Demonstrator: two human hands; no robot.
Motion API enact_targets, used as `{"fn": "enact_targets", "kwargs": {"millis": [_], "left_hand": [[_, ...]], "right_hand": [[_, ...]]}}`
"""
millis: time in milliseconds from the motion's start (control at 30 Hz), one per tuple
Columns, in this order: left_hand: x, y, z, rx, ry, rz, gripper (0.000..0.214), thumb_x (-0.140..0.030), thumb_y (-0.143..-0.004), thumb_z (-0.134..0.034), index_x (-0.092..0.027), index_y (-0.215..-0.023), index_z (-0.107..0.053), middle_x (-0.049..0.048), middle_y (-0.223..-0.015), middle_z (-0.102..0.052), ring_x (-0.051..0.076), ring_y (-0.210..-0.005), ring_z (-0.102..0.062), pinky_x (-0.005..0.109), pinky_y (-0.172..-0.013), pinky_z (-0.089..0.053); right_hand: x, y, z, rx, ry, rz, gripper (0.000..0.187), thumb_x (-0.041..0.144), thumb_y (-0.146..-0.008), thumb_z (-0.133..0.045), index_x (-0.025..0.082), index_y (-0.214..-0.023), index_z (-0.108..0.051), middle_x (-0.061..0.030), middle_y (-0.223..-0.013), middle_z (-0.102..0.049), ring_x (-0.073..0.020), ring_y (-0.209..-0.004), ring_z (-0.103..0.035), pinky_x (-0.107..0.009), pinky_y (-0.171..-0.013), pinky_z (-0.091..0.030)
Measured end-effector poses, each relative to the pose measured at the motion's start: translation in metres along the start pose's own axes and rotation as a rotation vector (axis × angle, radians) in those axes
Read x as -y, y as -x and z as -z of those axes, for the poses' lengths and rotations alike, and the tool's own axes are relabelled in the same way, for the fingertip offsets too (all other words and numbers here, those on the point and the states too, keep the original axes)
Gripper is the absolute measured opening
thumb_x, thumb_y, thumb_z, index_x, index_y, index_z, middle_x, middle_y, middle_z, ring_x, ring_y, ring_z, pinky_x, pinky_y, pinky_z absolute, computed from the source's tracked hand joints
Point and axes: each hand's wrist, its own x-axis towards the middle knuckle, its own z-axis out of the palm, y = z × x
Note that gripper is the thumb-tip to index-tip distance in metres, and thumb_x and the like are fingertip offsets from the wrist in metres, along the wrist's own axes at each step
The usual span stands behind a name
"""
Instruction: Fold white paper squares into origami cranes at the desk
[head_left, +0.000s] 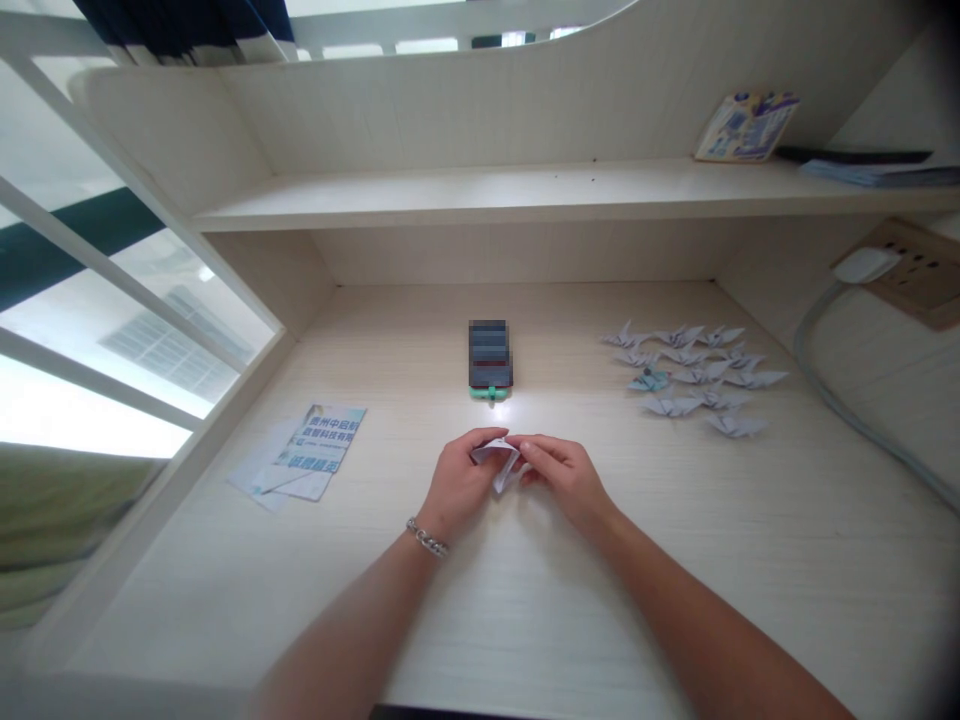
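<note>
Between my two hands is a small piece of folded white paper (504,474), partly covered by my fingers. My left hand (463,475) grips its left side, thumb and fingers closed on it. From the other side, my right hand (564,470) pinches the paper's upper right edge with thumb and forefinger. Off to the right, several folded paper cranes (701,373) lie in rough rows, mostly white, with one bluish crane (649,380) among them. A phone (490,355) with a green edge lies just beyond my hands.
Printed leaflets and paper sheets (322,450) lie on the desk (405,350) at the left. Overhead runs a shelf (450,195) bearing a small colourful box (748,127). A grey cable (847,410) hangs from the wall socket (919,265) at the right.
</note>
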Motion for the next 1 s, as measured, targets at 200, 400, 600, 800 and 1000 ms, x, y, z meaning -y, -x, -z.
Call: {"fn": "enact_targets", "kwargs": {"millis": [200, 400, 600, 800, 1000], "left_hand": [[0.0, 0.0, 0.0, 0.05, 0.064, 0.023, 0.032, -0.033, -0.078, -0.056, -0.016, -0.104, -0.063, 0.0085, -0.103, -0.066, 0.019, -0.091, -0.061, 0.029, -0.078, -0.05], [-0.001, 0.0, 0.0, 0.058, 0.061, 0.045, 0.035, -0.036, -0.076, -0.057, -0.016, -0.104, -0.063, 0.0085, -0.102, -0.066, 0.019, -0.089, -0.062, 0.027, -0.075, -0.05], [-0.001, 0.001, 0.0, 0.052, 0.037, 0.029, 0.031, -0.034, -0.077, -0.057, -0.016, -0.101, -0.064, 0.0078, -0.101, -0.066, 0.019, -0.089, -0.062, 0.027, -0.075, -0.05], [-0.004, 0.003, -0.001, 0.115, 0.071, -0.025, 0.023, -0.025, -0.078, -0.053, -0.017, -0.096, -0.065, 0.0048, -0.096, -0.068, 0.017, -0.086, -0.062, 0.026, -0.075, -0.05], [-0.003, 0.002, -0.001, 0.11, 0.075, 0.01, 0.028, -0.024, -0.077, -0.056, -0.017, -0.102, -0.064, 0.0066, -0.104, -0.066, 0.019, -0.092, -0.061, 0.029, -0.08, -0.05]], "right_hand": [[-0.003, -0.004, 0.002, 0.026, -0.253, -0.158, 0.029, 0.037, -0.07, -0.065, 0.016, -0.089, -0.069, -0.0046, -0.069, -0.064, -0.0142, -0.064, -0.059, -0.024, -0.053, -0.045], [-0.008, -0.004, 0.003, 0.029, -0.209, -0.151, 0.033, 0.038, -0.065, -0.069, 0.016, -0.089, -0.068, -0.0033, -0.07, -0.064, -0.0127, -0.061, -0.057, -0.025, -0.054, -0.045], [-0.008, -0.004, 0.003, 0.032, -0.114, -0.129, 0.035, 0.039, -0.063, -0.07, 0.017, -0.091, -0.068, -0.0047, -0.076, -0.066, -0.0136, -0.063, -0.058, -0.025, -0.054, -0.046], [-0.01, -0.005, 0.003, 0.038, -0.051, -0.051, 0.034, 0.036, -0.063, -0.071, 0.017, -0.09, -0.068, -0.0047, -0.077, -0.067, -0.015, -0.064, -0.059, -0.028, -0.058, -0.048], [-0.005, -0.001, 0.001, -0.067, 0.217, 0.097, 0.027, 0.035, -0.069, -0.065, 0.018, -0.089, -0.07, -0.0073, -0.085, -0.069, -0.019, -0.073, -0.062, -0.032, -0.066, -0.049]]}}
